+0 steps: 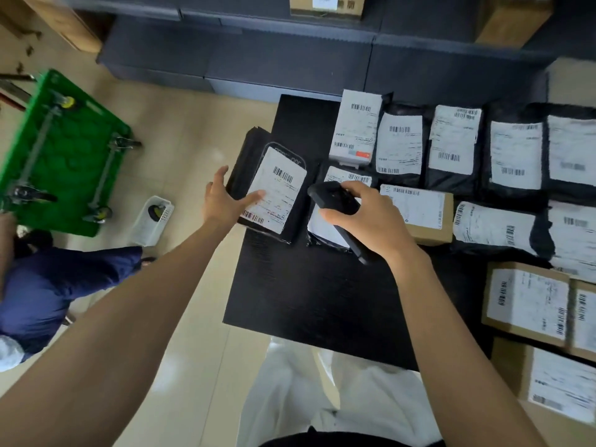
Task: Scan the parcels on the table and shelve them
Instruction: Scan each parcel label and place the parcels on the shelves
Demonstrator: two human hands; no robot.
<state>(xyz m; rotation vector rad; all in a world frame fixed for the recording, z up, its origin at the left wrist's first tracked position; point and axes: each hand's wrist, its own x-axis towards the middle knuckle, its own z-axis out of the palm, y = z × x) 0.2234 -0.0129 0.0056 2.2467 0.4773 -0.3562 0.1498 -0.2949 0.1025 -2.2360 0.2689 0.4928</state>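
My right hand point(371, 217) grips a black handheld scanner point(335, 201), its head pointing left over the black table point(309, 295). My left hand point(225, 201) is spread open, fingertips touching the white label of a black parcel point(274, 188) that overhangs the table's left edge. Beneath the scanner lies another black bag parcel point(325, 230) with a white label. Several more labelled parcels cover the table to the right: a white box point(354, 127), black bags point(400, 143) and brown cartons point(425, 211).
Dark shelving point(290, 53) runs along the back, with cardboard boxes point(325, 6) on it. An upturned green cart point(61, 150) and a small white basket point(153, 221) sit on the tiled floor at left. A person in blue point(48, 285) crouches at the left edge.
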